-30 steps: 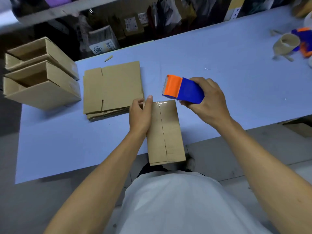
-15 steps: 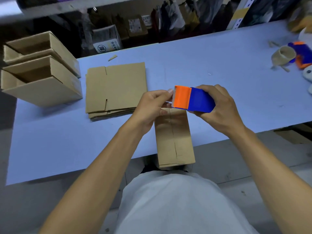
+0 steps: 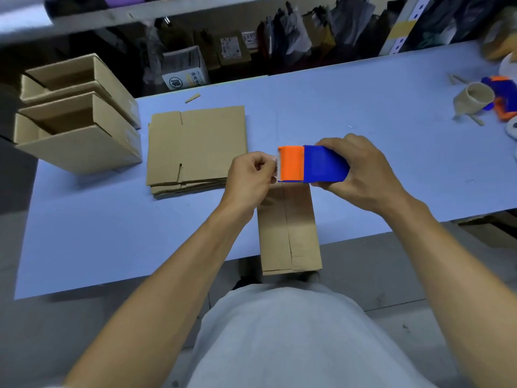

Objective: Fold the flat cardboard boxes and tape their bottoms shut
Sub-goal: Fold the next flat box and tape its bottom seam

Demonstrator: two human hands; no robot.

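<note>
While the box (image 3: 289, 228) lies bottom-up at the near edge of the surface (image 3: 363, 107), its end overhanging toward us and its centre seam showing bare along the near part, we have the tape gun (image 3: 313, 164) just above its far end. Our right hand (image 3: 361, 175) wraps the blue body, and our left hand (image 3: 249, 180) pinches at the toothed orange end, its grip narrow on what looks like the loose tape end; the tape itself is too faint to make out. We judge this hold is meant to free a length of tape before laying it along the seam. Just left of the box sits the stack of flats (image 3: 195, 147), within easy reach, and farther left two folded boxes (image 3: 78, 113) rest open-side up, seemingly finished. At the far right lie a tape core (image 3: 472, 100) and a second tape gun (image 3: 503, 96). Behind the surface a white carton (image 3: 184, 68) bears a round logo and print too small to read.
</note>
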